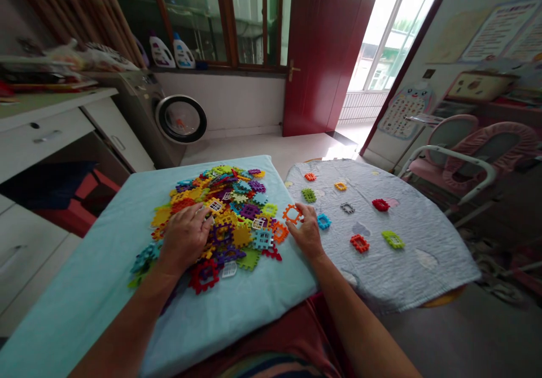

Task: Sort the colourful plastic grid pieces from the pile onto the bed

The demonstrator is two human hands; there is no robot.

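A heap of colourful toothed plastic pieces point(241, 235) lies on the light-blue covered table point(271, 287). My left hand point(186, 237) rests on the heap's left part, fingers curled over; what lies under the fingertips is hard to make out. Between the thumb and fingers of my right hand point(307, 231) is an orange square frame piece point(292, 214), held just right of the heap. Several separate frame pieces lie spread out on the round table at the right, among them a blue one point(324, 221), a grey one point(347, 208) and a lime one point(393, 239).
The round table point(427, 276) with its pale patterned cloth adjoins the blue table's right side. Behind are an open washing machine point(163, 118) and a red door point(322, 44). A pink child seat point(461, 157) stands at the right, a white cabinet point(51, 135) at the left.
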